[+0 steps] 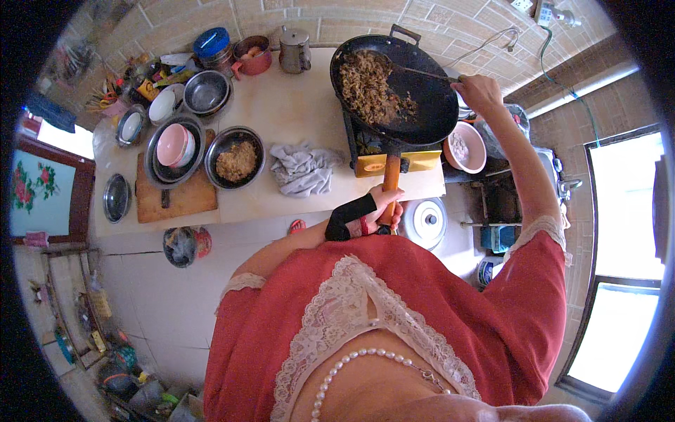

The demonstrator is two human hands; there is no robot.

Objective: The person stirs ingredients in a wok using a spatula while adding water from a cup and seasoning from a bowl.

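My left hand (pixel 387 207), with a black band at the wrist, grips the wooden handle (pixel 392 171) of a black wok (pixel 427 111) on a gas stove (pixel 369 164). My right hand (pixel 479 95) is closed on the handle end of a metal spatula (pixel 422 72), which reaches across the wok. Its blade is hidden in browned, crumbly food (pixel 366 89) heaped on the wok's left side. Left of the stove lies a crumpled grey cloth (pixel 303 171). Beyond the cloth, a steel bowl (pixel 211 174) holds a lighter brown mash (pixel 237 162).
A cutting board (pixel 203 203) bears stacked bowls (pixel 171 145) at the counter's left. A red pot (pixel 256 63) and metal jug (pixel 295 50) stand at the back. A pink basin (pixel 474 153) sits right of the wok; a round metal lid (pixel 423 227) is below the counter edge.
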